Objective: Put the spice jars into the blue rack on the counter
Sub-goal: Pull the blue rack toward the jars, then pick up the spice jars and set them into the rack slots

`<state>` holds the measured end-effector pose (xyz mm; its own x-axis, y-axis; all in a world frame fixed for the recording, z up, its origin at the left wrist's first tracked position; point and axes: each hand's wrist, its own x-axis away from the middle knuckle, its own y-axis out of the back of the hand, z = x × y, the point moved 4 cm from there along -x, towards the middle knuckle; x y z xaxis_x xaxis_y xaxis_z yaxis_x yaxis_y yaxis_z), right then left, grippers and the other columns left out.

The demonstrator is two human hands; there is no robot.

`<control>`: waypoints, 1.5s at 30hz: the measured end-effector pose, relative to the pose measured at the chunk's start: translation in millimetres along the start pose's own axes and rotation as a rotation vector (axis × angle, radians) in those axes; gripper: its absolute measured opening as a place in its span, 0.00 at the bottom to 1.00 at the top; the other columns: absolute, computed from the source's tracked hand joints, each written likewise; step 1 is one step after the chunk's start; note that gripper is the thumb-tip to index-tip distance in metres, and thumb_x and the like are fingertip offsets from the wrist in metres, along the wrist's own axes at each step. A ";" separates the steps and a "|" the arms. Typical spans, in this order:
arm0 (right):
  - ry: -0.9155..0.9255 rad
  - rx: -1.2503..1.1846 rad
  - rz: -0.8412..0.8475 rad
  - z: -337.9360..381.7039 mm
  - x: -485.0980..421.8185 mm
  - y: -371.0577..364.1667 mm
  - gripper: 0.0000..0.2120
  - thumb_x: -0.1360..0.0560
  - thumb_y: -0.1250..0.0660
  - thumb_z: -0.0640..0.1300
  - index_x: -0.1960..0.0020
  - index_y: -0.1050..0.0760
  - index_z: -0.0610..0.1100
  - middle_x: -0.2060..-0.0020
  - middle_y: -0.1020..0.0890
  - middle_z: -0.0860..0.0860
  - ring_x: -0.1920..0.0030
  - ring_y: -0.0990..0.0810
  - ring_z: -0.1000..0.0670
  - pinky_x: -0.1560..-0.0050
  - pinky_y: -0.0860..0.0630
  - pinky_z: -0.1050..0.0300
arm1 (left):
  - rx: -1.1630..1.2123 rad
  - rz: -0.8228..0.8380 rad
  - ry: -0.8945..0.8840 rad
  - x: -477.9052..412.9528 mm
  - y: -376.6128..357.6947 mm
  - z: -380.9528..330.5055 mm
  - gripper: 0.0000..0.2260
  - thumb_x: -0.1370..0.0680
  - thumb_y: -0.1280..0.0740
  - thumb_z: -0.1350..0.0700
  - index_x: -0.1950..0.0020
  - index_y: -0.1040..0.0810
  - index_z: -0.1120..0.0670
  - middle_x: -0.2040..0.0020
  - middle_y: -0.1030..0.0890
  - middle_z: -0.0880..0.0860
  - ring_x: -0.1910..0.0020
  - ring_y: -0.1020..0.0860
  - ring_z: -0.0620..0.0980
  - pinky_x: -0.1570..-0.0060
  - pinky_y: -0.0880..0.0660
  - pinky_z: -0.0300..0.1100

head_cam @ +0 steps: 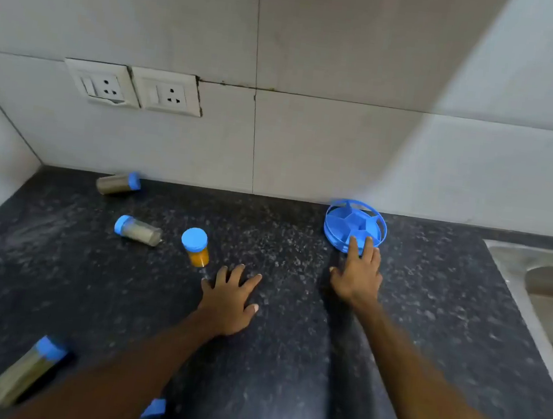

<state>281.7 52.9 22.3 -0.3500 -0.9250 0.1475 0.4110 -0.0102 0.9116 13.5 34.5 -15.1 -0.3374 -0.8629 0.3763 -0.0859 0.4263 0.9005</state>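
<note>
Across the dark speckled stone counter (288,331), four clear blue-capped spice jars lie scattered at my left: three on their sides (25,372) (118,183) (138,230), one upright with orange powder (196,247). My left hand (228,302) hovers spread and empty near that one. My right hand (359,275), fingers extended, touches the empty round blue plastic rack (339,221). No jar is in yet; next I should grasp the orange one.
</note>
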 end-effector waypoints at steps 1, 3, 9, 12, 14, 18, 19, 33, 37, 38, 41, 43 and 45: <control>-0.003 0.033 0.042 -2.8 -7.3 0.2 0.40 0.25 0.32 0.51 0.20 0.49 0.48 0.19 0.54 0.43 0.20 0.55 0.37 0.27 0.43 0.33 | -0.015 -0.002 -0.006 -0.6 -0.2 -0.4 0.30 0.21 0.44 0.39 0.22 0.53 0.40 0.20 0.53 0.53 0.23 0.53 0.63 0.31 0.50 0.72; -0.015 0.088 0.101 -7.1 -12.0 1.5 0.38 0.26 0.32 0.52 0.21 0.46 0.48 0.20 0.49 0.43 0.21 0.54 0.38 0.26 0.45 0.34 | -0.044 -0.024 -0.010 -1.0 -1.1 1.3 0.30 0.21 0.45 0.39 0.22 0.54 0.40 0.20 0.53 0.53 0.23 0.54 0.62 0.30 0.51 0.71; 0.240 0.033 -0.214 9.7 37.2 -4.3 0.16 0.29 0.36 0.59 0.54 0.15 0.49 0.44 0.17 0.47 0.36 0.25 0.40 0.39 0.29 0.42 | -0.055 -0.086 -0.036 5.2 -12.4 7.1 0.29 0.20 0.49 0.39 0.22 0.55 0.41 0.19 0.54 0.53 0.22 0.55 0.61 0.29 0.52 0.70; 0.226 -0.062 -0.361 5.6 61.4 -8.9 0.14 0.30 0.32 0.58 0.56 0.16 0.48 0.46 0.19 0.46 0.42 0.23 0.40 0.45 0.26 0.45 | -0.030 -0.103 -0.062 10.9 -12.4 8.0 0.29 0.20 0.47 0.40 0.21 0.51 0.43 0.19 0.51 0.53 0.21 0.53 0.60 0.28 0.52 0.68; 0.018 -0.098 -0.353 -3.3 65.5 -10.9 0.19 0.30 0.29 0.53 0.44 0.20 0.44 0.40 0.23 0.40 0.40 0.26 0.36 0.45 0.25 0.41 | 0.033 -0.133 -0.066 17.7 -10.0 13.5 0.28 0.21 0.43 0.42 0.22 0.43 0.46 0.20 0.45 0.52 0.22 0.48 0.57 0.28 0.48 0.64; -0.262 -0.191 -0.094 -7.2 67.9 -21.6 0.18 0.25 0.34 0.49 0.42 0.26 0.37 0.42 0.22 0.35 0.42 0.22 0.32 0.46 0.24 0.40 | 0.181 -0.536 -0.123 46.1 17.3 23.6 0.07 0.25 0.37 0.52 0.50 0.21 0.49 0.49 0.20 0.48 0.47 0.23 0.52 0.50 0.27 0.51; -0.258 -0.186 -0.054 -2.5 69.4 -24.9 0.16 0.24 0.36 0.48 0.42 0.25 0.38 0.43 0.20 0.34 0.43 0.21 0.32 0.46 0.23 0.41 | 0.161 -0.656 -0.118 53.0 27.5 27.4 0.04 0.26 0.35 0.53 0.54 0.23 0.49 0.53 0.21 0.48 0.53 0.24 0.51 0.54 0.27 0.51; -0.107 -0.435 0.182 65.5 65.3 -72.4 0.22 0.33 0.34 0.58 0.42 0.29 0.53 0.57 0.14 0.45 0.61 0.14 0.41 0.63 0.16 0.42 | 0.376 -0.437 0.141 7.0 85.3 89.6 0.24 0.25 0.32 0.53 0.29 0.31 0.48 0.32 0.29 0.55 0.37 0.26 0.59 0.41 0.26 0.56; -0.048 -0.507 0.184 75.2 65.8 -58.8 0.27 0.28 0.32 0.42 0.32 0.32 0.54 0.55 0.15 0.47 0.68 0.15 0.42 0.73 0.17 0.47 | 0.575 -0.711 0.124 20.3 98.6 75.3 0.23 0.26 0.30 0.49 0.32 0.29 0.49 0.38 0.25 0.53 0.42 0.24 0.54 0.44 0.26 0.53; -0.045 -0.511 0.187 75.3 65.6 -58.7 0.28 0.28 0.32 0.41 0.31 0.32 0.54 0.57 0.15 0.48 0.68 0.15 0.43 0.73 0.17 0.47 | 0.622 -0.766 0.089 22.8 103.4 70.0 0.23 0.26 0.30 0.48 0.32 0.29 0.49 0.38 0.25 0.52 0.42 0.24 0.52 0.44 0.26 0.51; -0.021 -0.525 0.188 74.6 65.5 -64.3 0.27 0.28 0.31 0.41 0.31 0.29 0.54 0.63 0.15 0.49 0.69 0.15 0.44 0.69 0.16 0.46 | 0.688 -0.744 -0.049 22.7 108.0 49.8 0.24 0.28 0.29 0.44 0.34 0.28 0.46 0.38 0.23 0.48 0.42 0.23 0.48 0.44 0.25 0.49; -0.008 -0.535 0.188 74.7 67.3 -68.4 0.25 0.28 0.31 0.42 0.32 0.28 0.54 0.66 0.15 0.49 0.71 0.16 0.46 0.66 0.16 0.44 | 0.604 -0.642 -0.108 19.7 103.8 35.3 0.24 0.29 0.29 0.42 0.35 0.27 0.44 0.38 0.22 0.45 0.42 0.23 0.47 0.43 0.25 0.48; -0.011 -0.561 0.191 73.8 69.8 -72.5 0.26 0.28 0.31 0.43 0.31 0.28 0.56 0.67 0.15 0.50 0.72 0.17 0.49 0.64 0.16 0.44 | 0.488 -0.546 -0.115 17.5 94.3 26.8 0.24 0.30 0.28 0.43 0.35 0.27 0.44 0.38 0.23 0.45 0.41 0.23 0.48 0.43 0.25 0.48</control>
<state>165.3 17.0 -5.1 -0.2330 -0.9264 0.2957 0.8489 -0.0455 0.5265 -25.6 66.9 70.6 -0.2208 -0.9642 -0.1471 -0.6676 0.0395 0.7435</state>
